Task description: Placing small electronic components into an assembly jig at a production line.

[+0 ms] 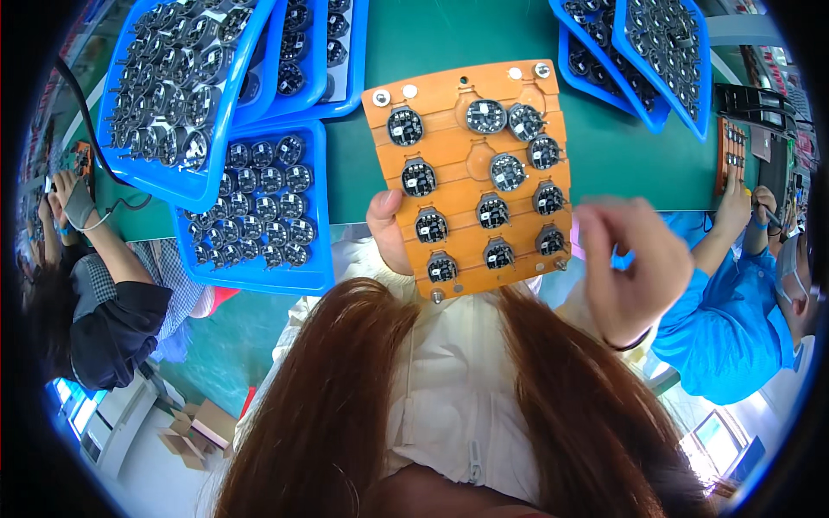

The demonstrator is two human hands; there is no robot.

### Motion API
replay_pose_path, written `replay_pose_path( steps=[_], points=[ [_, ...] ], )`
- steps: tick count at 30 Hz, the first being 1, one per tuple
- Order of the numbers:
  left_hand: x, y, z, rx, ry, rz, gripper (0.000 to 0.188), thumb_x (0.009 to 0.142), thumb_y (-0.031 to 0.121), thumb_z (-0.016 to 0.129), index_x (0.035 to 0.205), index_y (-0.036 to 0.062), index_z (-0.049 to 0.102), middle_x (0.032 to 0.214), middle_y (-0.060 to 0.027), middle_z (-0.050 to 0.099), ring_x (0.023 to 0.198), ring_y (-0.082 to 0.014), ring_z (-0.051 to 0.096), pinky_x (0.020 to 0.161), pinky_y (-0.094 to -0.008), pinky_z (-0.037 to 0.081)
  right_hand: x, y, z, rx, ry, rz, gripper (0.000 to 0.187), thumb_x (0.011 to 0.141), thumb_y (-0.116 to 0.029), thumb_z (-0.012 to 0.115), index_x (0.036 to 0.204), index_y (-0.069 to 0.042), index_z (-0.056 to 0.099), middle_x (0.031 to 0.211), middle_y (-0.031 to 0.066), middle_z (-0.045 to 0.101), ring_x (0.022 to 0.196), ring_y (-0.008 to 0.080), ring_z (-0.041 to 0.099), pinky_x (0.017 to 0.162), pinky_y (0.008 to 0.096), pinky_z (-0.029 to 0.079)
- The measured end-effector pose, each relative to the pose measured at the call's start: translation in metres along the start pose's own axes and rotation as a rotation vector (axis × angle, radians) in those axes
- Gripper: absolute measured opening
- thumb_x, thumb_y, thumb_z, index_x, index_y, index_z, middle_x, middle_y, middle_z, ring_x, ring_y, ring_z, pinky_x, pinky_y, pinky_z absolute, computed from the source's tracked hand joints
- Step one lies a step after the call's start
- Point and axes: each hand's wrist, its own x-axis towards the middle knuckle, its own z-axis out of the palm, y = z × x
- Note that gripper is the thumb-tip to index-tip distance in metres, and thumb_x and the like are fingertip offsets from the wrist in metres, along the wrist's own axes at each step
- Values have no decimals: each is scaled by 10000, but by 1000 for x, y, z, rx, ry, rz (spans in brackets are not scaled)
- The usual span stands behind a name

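Head view: left hand (389, 231) gripping orange fixture board (473, 177)

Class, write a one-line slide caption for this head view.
Left hand holds an orange fixture board of round circuit modules; right hand hovers beside it.

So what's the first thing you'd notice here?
The orange board in the middle, dotted with small round black circuit parts and held up by the left hand. The right hand hovers blurred beside its right edge. Bright blue trays full of the same round parts crowd the green table behind.
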Motion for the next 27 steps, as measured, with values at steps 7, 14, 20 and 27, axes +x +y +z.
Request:
replay_pose_path(
  steps=[7, 14, 20, 27],
  points=[
    [-6, -10, 22, 68, 71, 62, 796, 694, 484, 506, 1346, 59, 340, 1322, -209, 410, 1165, -396, 446, 939, -577, 372, 26, -16, -7, 109, -12, -186, 165, 696, 147, 587, 840, 69, 594, 726, 125, 572, 621, 180, 547, 583, 249, 433],
    [-24, -9, 29, 0, -25, 167, 718, 724, 415, 522, 1330, 66, 361, 1263, -190, 466, 1132, -357, 482, 939, -527, 391, 59, -45, 26, 20, -173, -475, 206, 673, 80, 619, 862, 3, 597, 824, 125, 565, 727, 305, 572, 618, 344, 467],
    [-50, 12, -2, 86, -30, 45, 709, 763, 358, 529, 1334, 6, 299, 1275, -230, 440, 1145, -393, 473, 967, -553, 367, 71, -56, 59, -41, -356, -574, 92, 639, -83, 629, 667, -3, 594, 634, 171, 575, 624, 342, 581, 568, 416, 472],
    [-67, 29, 0, 128, 5, -44, 678, 756, 345, 547, 1308, 9, 339, 1249, -210, 470, 1122, -371, 492, 967, -511, 381, 51, -77, 81, -56, -316, -490, 199, 728, -172, 650, 599, -35, 586, 563, 116, 567, 545, 312, 564, 509, 390, 437]
  ],
)
